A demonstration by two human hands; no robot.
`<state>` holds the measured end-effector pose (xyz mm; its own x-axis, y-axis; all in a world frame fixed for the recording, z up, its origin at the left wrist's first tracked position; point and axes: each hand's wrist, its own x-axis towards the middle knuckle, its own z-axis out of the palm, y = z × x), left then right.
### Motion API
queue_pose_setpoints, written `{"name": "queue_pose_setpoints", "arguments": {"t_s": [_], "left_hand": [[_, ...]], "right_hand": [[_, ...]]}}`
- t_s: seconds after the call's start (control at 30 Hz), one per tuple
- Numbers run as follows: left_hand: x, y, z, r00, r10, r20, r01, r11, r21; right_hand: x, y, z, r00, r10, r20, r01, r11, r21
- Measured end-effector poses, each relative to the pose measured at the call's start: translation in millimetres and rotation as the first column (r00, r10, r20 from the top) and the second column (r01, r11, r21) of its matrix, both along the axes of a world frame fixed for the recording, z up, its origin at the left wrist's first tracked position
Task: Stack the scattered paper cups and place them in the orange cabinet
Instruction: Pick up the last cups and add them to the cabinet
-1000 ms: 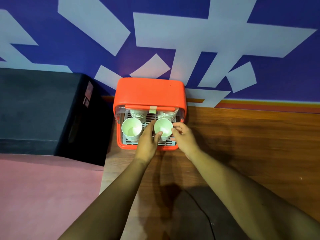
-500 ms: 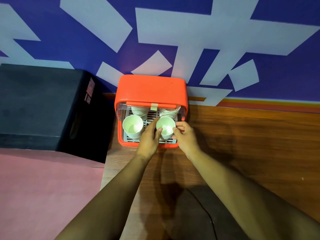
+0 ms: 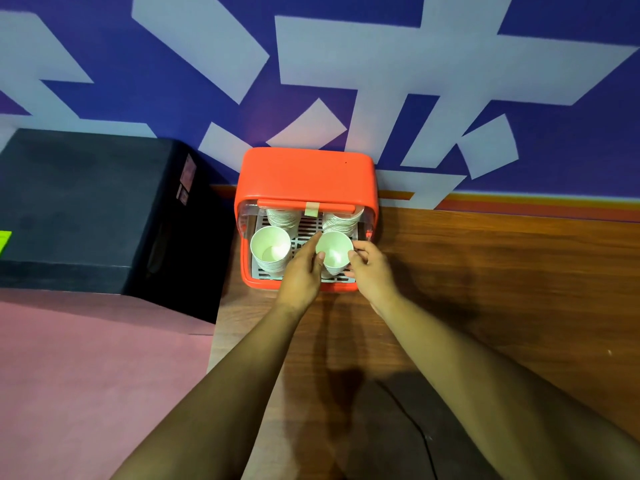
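**Cup stack (image 3: pixel 334 252) held inside the orange cabinet (image 3: pixel 306 174)**

The cabinet stands open on the wooden bench (image 3: pixel 485 271), against the wall. The cup stack is upright at the front right of its grey rack. The left hand (image 3: pixel 301 271) grips it from the left and the right hand (image 3: pixel 372 268) holds its right rim with curled fingers. A second stack (image 3: pixel 270 251) stands at the front left.

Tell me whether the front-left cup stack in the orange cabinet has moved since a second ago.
No. The front-left cup stack keeps its spot by the left wall of the orange cabinet; only the camera shifted.
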<state>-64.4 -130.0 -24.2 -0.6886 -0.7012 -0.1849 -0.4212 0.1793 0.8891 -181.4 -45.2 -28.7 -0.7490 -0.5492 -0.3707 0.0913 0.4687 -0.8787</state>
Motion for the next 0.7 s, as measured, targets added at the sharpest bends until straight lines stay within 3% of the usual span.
{"name": "queue_pose_setpoints", "arguments": {"t_s": [0.17, 0.23, 0.33, 0.43, 0.5, 0.57, 0.63, 0.7], "left_hand": [[10.2, 0.5, 8.7, 0.998, 0.060, 0.029, -0.061, 0.998, 0.031], [23.3, 2.8, 20.3, 0.999, 0.048, 0.006, -0.048, 0.999, -0.021], [52.2, -3.6, 46.7, 0.991, 0.058, -0.122, -0.083, 0.975, -0.208], [71.4, -35.9, 61.8, 0.967, 0.192, -0.167, -0.247, 0.860, -0.446], [74.8, -58.9, 64.7, 0.972, 0.225, -0.070, -0.234, 0.886, -0.400], [73.2, -72.1, 59.6, 0.991, 0.122, 0.052, -0.101, 0.947, -0.305], [73.1, -75.9, 52.0, 0.994, 0.009, 0.112, 0.025, 0.954, -0.298], [74.7, -75.3, 47.9, 0.994, -0.011, 0.111, 0.045, 0.949, -0.311]], "right_hand": [[-4.1, 1.0, 10.8, 0.984, 0.076, -0.158, -0.060, 0.993, 0.103], [-8.8, 3.5, 19.3, 0.947, 0.103, -0.305, -0.065, 0.989, 0.131], [-7.7, 5.6, 41.2, 0.818, 0.076, -0.570, -0.027, 0.995, 0.093], [-3.4, -2.5, 61.9, 0.600, 0.151, -0.786, -0.131, 0.987, 0.090], [1.4, -13.3, 66.2, 0.524, 0.366, -0.769, -0.294, 0.925, 0.240], [8.1, -21.8, 60.5, 0.499, 0.528, -0.688, -0.388, 0.845, 0.368], [14.6, -23.7, 53.0, 0.480, 0.550, -0.684, -0.381, 0.833, 0.402], [18.9, -21.0, 50.3, 0.466, 0.519, -0.716, -0.347, 0.852, 0.392]]}}
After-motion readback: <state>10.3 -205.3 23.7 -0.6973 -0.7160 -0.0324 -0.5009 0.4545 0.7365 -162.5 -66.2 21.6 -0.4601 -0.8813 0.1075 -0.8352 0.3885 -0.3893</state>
